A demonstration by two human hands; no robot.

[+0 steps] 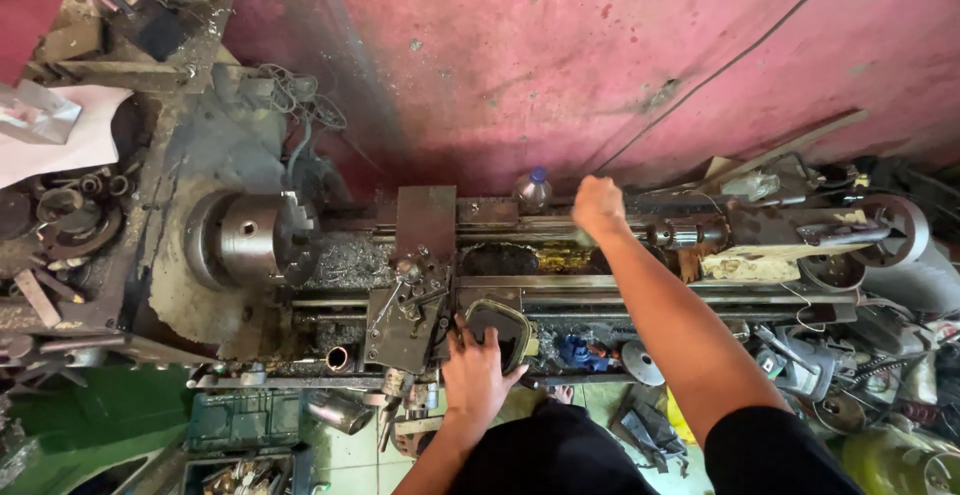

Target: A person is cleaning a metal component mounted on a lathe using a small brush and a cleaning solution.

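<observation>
Pink wall behind the lathe [520,285]; my left hand [478,375] lies open, flat on the dark plate [500,327], right hand [598,205] fisted over the far rail. I'd brace steady.

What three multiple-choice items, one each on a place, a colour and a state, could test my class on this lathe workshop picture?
1. Where is the right hand?
A. on the far side of the lathe bed
B. on the chuck
C. on the floor

2. What colour is the wall?
A. white
B. pink-red
C. blue

3. How is the left hand?
A. raised in the air
B. clenched round a hammer
C. resting fingers spread on the carriage

Answers: 1 A, the arm reaches across the bed; 2 B, worn pink-red paint; 3 C, spread fingers lie against it.
</observation>
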